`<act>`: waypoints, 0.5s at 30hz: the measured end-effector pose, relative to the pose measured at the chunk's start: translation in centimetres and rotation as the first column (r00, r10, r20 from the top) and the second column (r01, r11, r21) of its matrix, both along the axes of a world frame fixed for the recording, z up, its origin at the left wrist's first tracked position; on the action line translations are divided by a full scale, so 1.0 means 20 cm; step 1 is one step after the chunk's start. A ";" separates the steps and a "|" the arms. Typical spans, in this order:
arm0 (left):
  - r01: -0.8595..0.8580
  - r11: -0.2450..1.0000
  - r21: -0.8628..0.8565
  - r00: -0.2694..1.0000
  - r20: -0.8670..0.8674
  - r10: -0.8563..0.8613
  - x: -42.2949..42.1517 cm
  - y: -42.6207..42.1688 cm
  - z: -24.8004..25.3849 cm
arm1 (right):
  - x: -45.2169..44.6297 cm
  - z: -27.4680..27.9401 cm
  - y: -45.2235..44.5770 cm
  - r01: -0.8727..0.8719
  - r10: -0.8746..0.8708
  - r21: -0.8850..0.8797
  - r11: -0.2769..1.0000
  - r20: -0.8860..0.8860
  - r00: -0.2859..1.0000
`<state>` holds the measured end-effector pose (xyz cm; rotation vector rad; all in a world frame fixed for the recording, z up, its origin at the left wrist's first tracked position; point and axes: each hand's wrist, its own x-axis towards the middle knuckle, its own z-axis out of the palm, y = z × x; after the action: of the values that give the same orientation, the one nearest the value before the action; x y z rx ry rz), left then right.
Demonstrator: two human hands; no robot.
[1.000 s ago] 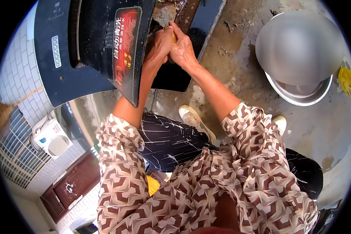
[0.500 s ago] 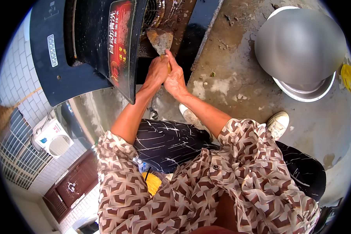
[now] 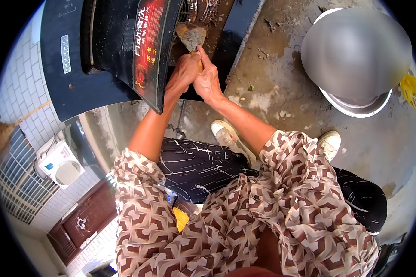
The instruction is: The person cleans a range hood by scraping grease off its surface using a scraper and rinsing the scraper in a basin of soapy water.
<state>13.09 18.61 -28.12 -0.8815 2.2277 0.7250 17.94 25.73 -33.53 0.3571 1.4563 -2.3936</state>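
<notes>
A scraper (image 3: 192, 37) with a wide, dirty metal blade points away from me, its blade over the greasy brown interior of a dark appliance (image 3: 92, 94). Both hands are wrapped round its yellowish handle. My left hand (image 3: 185, 71) grips it from the left, close beside the appliance's black panel with a red label (image 3: 148, 51). From the right, my right hand (image 3: 208, 76) closes on the same handle, one finger stretched toward the blade. The hands touch each other, and most of the handle is hidden between them.
On the wet, dirty concrete floor (image 3: 282, 97) at the right stands a metal basin (image 3: 356, 111), mostly covered by a blurred grey round shape. A yellow object (image 3: 411, 91) lies beyond it. My shoes (image 3: 229, 138) are below the appliance. An air-conditioner unit (image 3: 62, 164) is at the left.
The scraper and both hands first came back toward me from deeper in the appliance, then moved slightly away again. More of the blade shows than a second ago. Both hands keep their grip.
</notes>
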 end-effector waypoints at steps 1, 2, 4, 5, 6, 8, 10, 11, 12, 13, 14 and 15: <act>0.107 0.994 -0.028 0.994 -0.028 -0.108 0.07 -0.01 0.04 | 0.08 0.04 -0.02 0.005 -0.004 -0.020 1.000 0.037 0.999; 0.212 0.976 -0.057 0.975 -0.051 -0.215 0.14 -0.03 0.06 | 0.16 0.05 -0.05 0.010 -0.007 -0.040 0.999 0.076 0.997; 0.160 0.987 -0.031 0.985 -0.054 -0.162 0.21 -0.04 0.06 | 0.23 0.09 -0.08 0.028 -0.021 -0.083 0.996 0.088 0.996; 0.151 0.987 -0.049 0.988 -0.018 -0.152 0.20 -0.05 0.07 | 0.23 0.08 -0.07 -0.043 0.054 -0.090 0.995 0.121 0.991; 0.139 0.988 -0.069 0.990 0.019 -0.138 0.20 -0.06 0.09 | 0.24 0.08 -0.09 -0.019 0.028 -0.077 0.997 0.116 0.993; 0.109 0.994 -0.019 0.994 0.027 -0.109 0.17 -0.06 0.10 | 0.23 0.07 -0.13 0.027 -0.023 -0.048 0.998 0.091 0.996; 0.088 0.996 -0.026 0.996 0.034 -0.087 0.13 -0.04 0.10 | 0.18 0.07 -0.13 0.025 -0.022 -0.029 0.999 0.088 0.996; 0.134 0.991 -0.010 0.991 -0.015 -0.134 0.11 -0.04 0.08 | 0.16 0.05 -0.12 0.025 -0.023 -0.017 1.000 0.087 0.996; 0.121 0.992 -0.016 0.992 -0.042 -0.122 0.07 -0.02 0.05 | 0.11 0.02 -0.11 0.051 -0.050 -0.014 0.999 0.047 0.998; 0.112 0.994 -0.017 0.991 -0.073 -0.113 0.01 0.00 0.01 | 0.04 -0.02 -0.10 0.080 -0.080 -0.008 0.997 0.003 0.997; 0.102 0.995 -0.016 0.989 -0.103 -0.103 -0.05 0.01 -0.03 | -0.03 -0.06 -0.08 0.109 -0.109 -0.002 0.994 -0.040 0.993; 0.103 0.995 0.014 0.989 -0.111 -0.100 -0.10 0.00 -0.07 | -0.08 -0.08 -0.06 0.097 -0.096 0.023 0.995 -0.043 0.994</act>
<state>11.11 18.60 -29.60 -0.7284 2.3395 0.7630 16.27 24.54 -35.03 0.3946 1.5220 -2.4743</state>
